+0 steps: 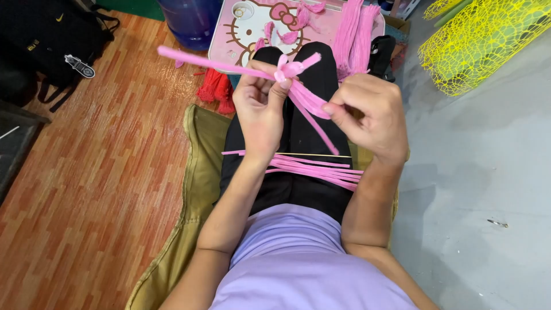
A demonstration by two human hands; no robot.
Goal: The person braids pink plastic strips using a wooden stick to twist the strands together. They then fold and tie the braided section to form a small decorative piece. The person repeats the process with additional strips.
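Observation:
My left hand (259, 112) pinches a small pink knot of pipe cleaners (287, 70), from which one long pink stem (201, 60) sticks out to the left. My right hand (373, 112) grips several pink pipe cleaner strands (310, 103) that fan down from the knot. More loose pink pipe cleaners (315, 166) and a thin wooden stick (321, 155) lie across my lap on black trousers.
A pink cartoon-cat tray table (241, 26) with pink pieces and a bundle of pink strands (356, 34) stands ahead. Red tassels (215, 89) lie on the wood floor. A yellow net roll (482, 40) is at right, a black bag (51, 40) at left, and an olive cushion (195, 172) is under me.

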